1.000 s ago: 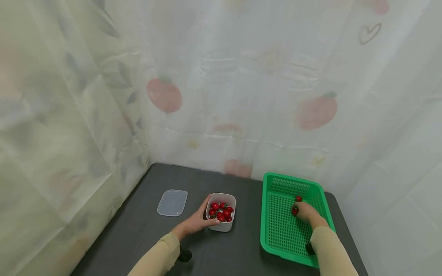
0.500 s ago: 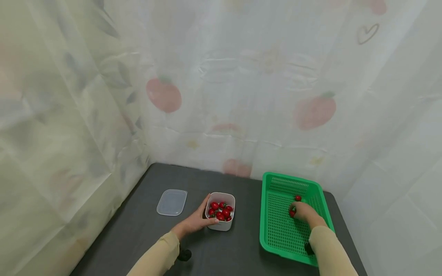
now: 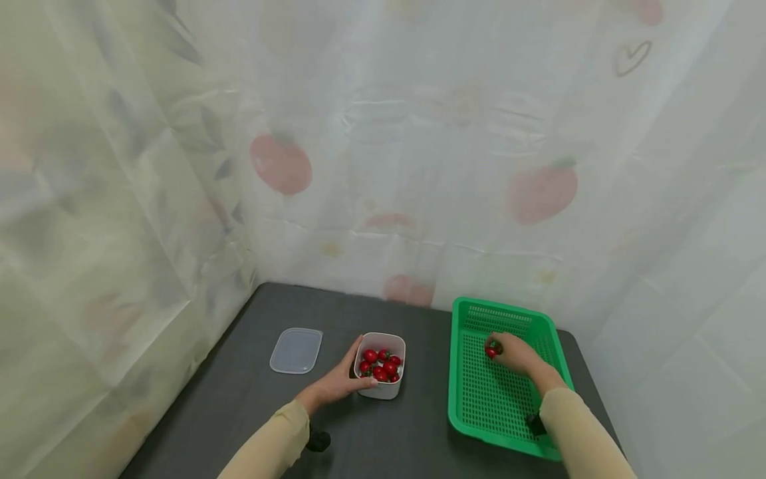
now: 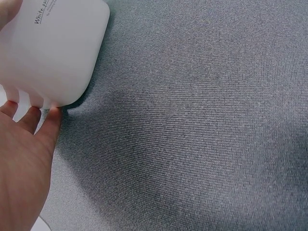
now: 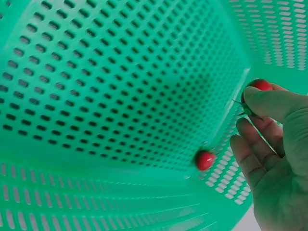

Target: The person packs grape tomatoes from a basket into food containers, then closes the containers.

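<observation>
My left hand grips a small white plastic container on the table, thumb on its near side and fingers on its left wall. Several red cherry tomatoes lie inside it. In the left wrist view, fingertips press the container's smooth side. My right hand is over the green basket, pinching a cherry tomato with a green stem between thumb and finger. Another cherry tomato lies in a corner of the basket in the right wrist view; the hand hides it in the head view.
A clear, flat lid lies on the dark grey table, left of the container. White patterned curtains hang behind the table and on both sides. Black wrist gear shows under the left forearm.
My right hand, with a cherry tomato in its fingers, has lifted and moved left and away within the basket. My left hand stays on the container.
</observation>
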`<control>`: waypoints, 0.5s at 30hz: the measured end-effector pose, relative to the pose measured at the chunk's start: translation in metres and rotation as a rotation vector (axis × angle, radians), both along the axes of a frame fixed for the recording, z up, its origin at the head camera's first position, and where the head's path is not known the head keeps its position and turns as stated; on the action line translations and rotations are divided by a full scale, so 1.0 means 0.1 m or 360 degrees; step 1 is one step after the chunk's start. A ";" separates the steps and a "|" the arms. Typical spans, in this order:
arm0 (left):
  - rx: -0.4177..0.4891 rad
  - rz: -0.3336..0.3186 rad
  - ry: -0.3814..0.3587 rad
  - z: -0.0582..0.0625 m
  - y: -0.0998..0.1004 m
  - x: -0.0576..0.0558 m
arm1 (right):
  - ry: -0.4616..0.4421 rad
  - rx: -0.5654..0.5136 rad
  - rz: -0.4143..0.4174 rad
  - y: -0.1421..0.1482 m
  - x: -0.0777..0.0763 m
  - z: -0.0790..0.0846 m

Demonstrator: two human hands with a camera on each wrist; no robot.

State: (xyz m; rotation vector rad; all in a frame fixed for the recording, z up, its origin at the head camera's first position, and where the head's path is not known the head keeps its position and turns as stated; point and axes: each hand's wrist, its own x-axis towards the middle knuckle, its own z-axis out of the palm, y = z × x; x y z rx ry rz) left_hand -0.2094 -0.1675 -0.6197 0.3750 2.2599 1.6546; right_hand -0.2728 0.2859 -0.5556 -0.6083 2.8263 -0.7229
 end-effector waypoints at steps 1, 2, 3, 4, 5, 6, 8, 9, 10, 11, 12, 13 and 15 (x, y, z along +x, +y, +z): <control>-0.0002 -0.0001 0.0002 0.00 0.00 0.00 | 0.0002 -0.0010 0.0007 -0.02 0.00 0.02; -0.0005 -0.0003 0.0005 0.00 0.00 -0.01 | 0.0011 -0.0020 0.0021 -0.05 -0.01 0.05; -0.0008 -0.0004 0.0011 0.00 -0.01 -0.01 | 0.0014 -0.0025 0.0027 -0.08 -0.01 0.07; -0.0008 -0.0005 0.0014 -0.01 -0.01 -0.01 | 0.0022 -0.0024 0.0041 -0.11 -0.01 0.10; -0.0008 -0.0006 0.0016 -0.01 -0.01 -0.01 | 0.0033 -0.0027 0.0059 -0.14 -0.02 0.13; -0.0008 -0.0009 0.0017 -0.02 -0.01 -0.01 | 0.0047 -0.0020 0.0069 -0.17 -0.02 0.16; -0.0008 -0.0009 0.0022 -0.03 -0.01 -0.02 | 0.0082 -0.0009 0.0099 -0.22 -0.03 0.20; -0.0009 -0.0009 0.0025 -0.03 -0.01 -0.02 | 0.0094 -0.0003 0.0108 -0.25 -0.03 0.22; -0.0010 -0.0008 0.0023 -0.03 -0.01 -0.02 | 0.0114 -0.0005 0.0129 -0.28 -0.03 0.25; -0.0013 -0.0007 0.0023 -0.04 -0.01 -0.02 | 0.0129 -0.0006 0.0144 -0.31 -0.04 0.27; -0.0013 -0.0006 0.0022 -0.04 -0.01 -0.03 | 0.0142 -0.0005 0.0159 -0.34 -0.04 0.28; -0.0015 -0.0002 0.0025 -0.03 -0.01 -0.03 | 0.0149 -0.0009 0.0171 -0.37 -0.04 0.30; -0.0022 0.0003 0.0025 -0.03 -0.01 -0.02 | 0.0162 -0.0014 0.0197 -0.45 -0.04 0.34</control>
